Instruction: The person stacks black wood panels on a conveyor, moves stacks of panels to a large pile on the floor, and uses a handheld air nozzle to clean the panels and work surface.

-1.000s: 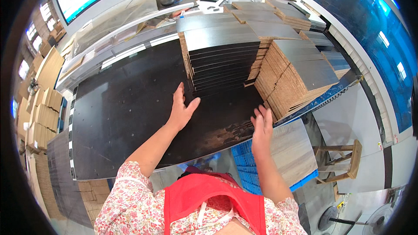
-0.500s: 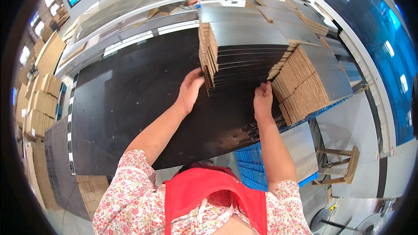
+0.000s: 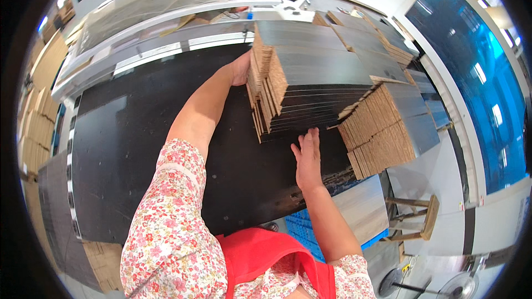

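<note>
A tall stack of dark-faced particleboard panels (image 3: 324, 69) stands on the black tabletop (image 3: 144, 149), its left ends showing raw brown and stepped unevenly. My left hand (image 3: 240, 69) lies against the far part of that left side, its fingers partly hidden behind the panels. At the stack's near face, low down, my right hand (image 3: 308, 158) is raised with the fingers spread and upright, the tips at the lower panels. Nothing is held in it. To its right is a second stack of panels (image 3: 374, 130) with raw edges turned toward me.
More panel stacks (image 3: 379, 39) stand behind. A white rail (image 3: 183, 39) runs along the table's far side. Below the right edge sit a blue plastic pallet (image 3: 302, 230) with a wood-grain board (image 3: 354, 210) and a wooden stand (image 3: 415, 216). A blue glossy panel (image 3: 471, 77) rises at right.
My left hand has gone farther back along the stack's left side. The right hand has moved left from the gap between stacks to the near face, its fingers opening. The view has shifted.
</note>
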The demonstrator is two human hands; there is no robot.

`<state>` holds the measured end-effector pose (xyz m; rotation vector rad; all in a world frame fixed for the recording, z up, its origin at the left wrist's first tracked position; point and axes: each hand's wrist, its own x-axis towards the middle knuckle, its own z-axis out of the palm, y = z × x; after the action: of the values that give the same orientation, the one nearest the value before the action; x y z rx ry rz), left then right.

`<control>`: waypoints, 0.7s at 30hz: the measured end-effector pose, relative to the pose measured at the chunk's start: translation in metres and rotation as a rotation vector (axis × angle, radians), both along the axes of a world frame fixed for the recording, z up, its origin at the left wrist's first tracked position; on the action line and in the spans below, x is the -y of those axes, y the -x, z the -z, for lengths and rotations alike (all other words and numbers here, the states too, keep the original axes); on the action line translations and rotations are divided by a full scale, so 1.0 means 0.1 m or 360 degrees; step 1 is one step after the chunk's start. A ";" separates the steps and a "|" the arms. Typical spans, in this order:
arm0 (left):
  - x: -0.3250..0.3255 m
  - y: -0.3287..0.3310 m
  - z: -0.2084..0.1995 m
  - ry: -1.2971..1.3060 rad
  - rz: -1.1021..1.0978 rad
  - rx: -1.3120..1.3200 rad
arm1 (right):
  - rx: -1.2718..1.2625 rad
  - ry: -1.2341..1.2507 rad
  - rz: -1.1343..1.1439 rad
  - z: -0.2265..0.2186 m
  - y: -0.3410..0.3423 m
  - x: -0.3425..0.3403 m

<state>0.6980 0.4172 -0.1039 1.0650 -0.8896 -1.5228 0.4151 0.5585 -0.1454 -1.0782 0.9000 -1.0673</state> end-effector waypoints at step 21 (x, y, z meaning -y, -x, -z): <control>-1.75 0.50 0.42 -0.0129 0.0039 -0.0181 | -0.0097 -0.0016 0.0177 0.10 0.47 -0.15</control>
<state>0.6485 0.5921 -0.1455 1.0176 -0.7703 -1.6349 0.3681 0.5731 -0.1552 -1.0673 1.0229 -1.1249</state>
